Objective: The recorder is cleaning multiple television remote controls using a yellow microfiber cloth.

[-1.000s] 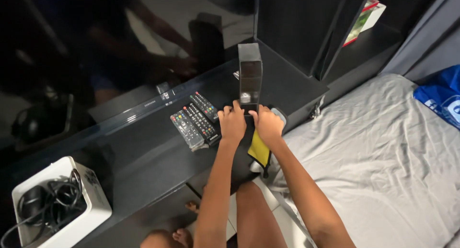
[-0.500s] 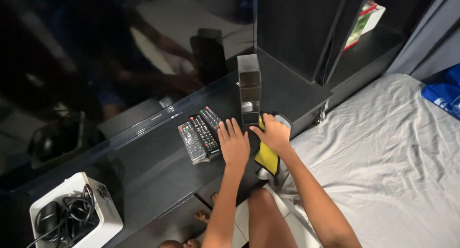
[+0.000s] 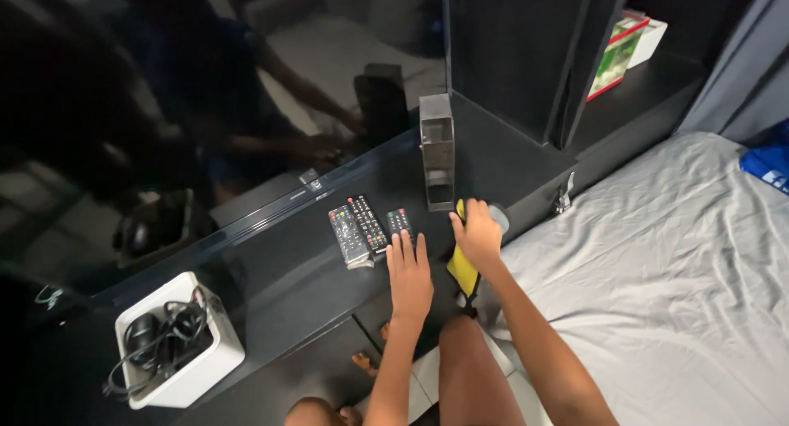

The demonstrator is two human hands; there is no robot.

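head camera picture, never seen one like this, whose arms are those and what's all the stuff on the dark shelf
The camera sits on a person's head and looks down, so the two bare arms are that person's own; their knees and feet show below. The left hand lies flat on the black shelf, its fingers touching the nearest of three remote controls. The right hand presses on a yellow cloth at the shelf's edge, below an upright dark box. A white box of cables stands at the left. The glossy dark screen behind mirrors the person. A bed with a grey sheet is on the right.
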